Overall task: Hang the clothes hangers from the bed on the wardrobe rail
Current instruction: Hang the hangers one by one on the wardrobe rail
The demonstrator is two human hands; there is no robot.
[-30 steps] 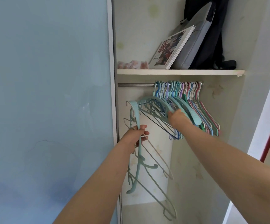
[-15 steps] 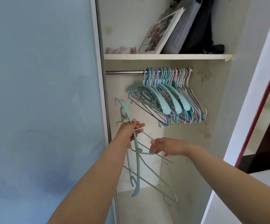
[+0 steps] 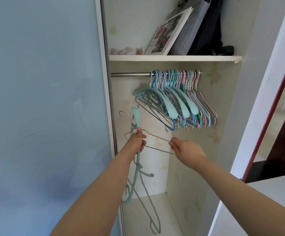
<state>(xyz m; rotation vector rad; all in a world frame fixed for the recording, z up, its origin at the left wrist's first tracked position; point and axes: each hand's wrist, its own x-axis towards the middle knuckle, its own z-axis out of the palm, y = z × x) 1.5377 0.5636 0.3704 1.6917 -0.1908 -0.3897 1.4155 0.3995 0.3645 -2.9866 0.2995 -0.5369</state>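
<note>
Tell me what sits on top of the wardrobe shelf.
On the shelf: a white book leaning against a grey bag, a black bag behind, and pinkish packets at left. Whatever lies behind the bags is hidden.

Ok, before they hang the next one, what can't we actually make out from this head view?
- How many hangers the left hand grips: the bunch overlaps and the hand covers the middle.
- Count of hangers on the rail: the hooks are packed too tightly.
- Top of the dark bag: cut off by the upper edge.
- The right hand covers the end of the thin beige hanger it pinches.
</note>
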